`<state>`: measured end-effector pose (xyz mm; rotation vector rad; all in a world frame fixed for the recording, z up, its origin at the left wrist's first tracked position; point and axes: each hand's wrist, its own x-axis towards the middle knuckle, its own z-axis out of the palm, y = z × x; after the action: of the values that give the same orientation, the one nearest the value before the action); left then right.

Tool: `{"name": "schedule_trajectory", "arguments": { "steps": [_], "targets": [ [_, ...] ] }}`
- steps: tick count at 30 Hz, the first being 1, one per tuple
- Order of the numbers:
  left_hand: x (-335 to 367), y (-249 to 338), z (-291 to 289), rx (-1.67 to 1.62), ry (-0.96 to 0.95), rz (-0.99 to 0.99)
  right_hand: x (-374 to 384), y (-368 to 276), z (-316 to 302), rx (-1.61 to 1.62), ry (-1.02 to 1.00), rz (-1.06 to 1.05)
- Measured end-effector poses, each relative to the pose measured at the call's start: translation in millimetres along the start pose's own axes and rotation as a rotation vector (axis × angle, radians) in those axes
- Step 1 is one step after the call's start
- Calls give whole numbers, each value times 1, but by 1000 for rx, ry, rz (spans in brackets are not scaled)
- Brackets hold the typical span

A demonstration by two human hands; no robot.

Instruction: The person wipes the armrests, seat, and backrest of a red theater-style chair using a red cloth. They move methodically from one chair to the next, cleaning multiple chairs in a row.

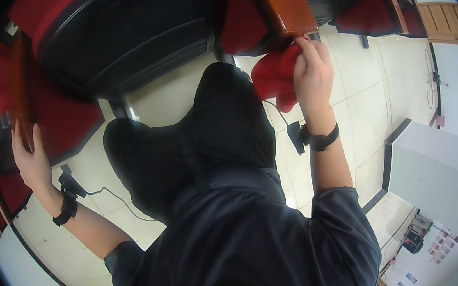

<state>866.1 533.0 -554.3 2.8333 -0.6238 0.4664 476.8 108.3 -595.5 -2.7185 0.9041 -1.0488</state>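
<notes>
Okay, clock directions as seen in the head view, 12 at the top. Red cloth (274,72) sits at 9 o'clock from the middle of the right hand (314,76), bunched right up against it, with its loose lower end hanging toward 8. Right hand: fingers curled and bent down, cloth caught in the grip, fingertips up at the front end of the right wooden armrest (289,14), which is at 11 from the hand.

Left hand (32,163) is out at 8 in the view: fingers extended, thumb spread off, fingertips at the near end of the left wooden armrest (21,74), which runs up toward 12 from it. No cloth there. Black seat (145,37) between the armrests, at 11. Black wrist straps on both arms, each with a cabled unit.

Writing: small cards (443,246) on the wall at 4, too small to read.
</notes>
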Motion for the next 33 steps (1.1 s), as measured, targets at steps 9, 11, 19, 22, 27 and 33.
{"name": "schedule_trajectory", "arguments": {
  "steps": [9, 11, 19, 22, 27, 33],
  "targets": [
    [1, 2, 0, 11, 1, 6, -1, -2, -6, -60, -118, -46],
    [1, 3, 0, 10, 2, 14, 2, 5, -12, -100, -132, -48],
    [-2, 6, -3, 32, -3, 29, -3, -3, -6, 19, -111, -59],
    [-2, 7, -3, 16, -10, 23, -1, 5, -11, -68, -125, -33],
    [-3, 7, -2, 23, -6, 29, -3, 20, -14, -78, -116, -8],
    [-3, 6, -2, 52, -8, -7, -24, 31, -9, 236, -75, 298]
  ]
}}
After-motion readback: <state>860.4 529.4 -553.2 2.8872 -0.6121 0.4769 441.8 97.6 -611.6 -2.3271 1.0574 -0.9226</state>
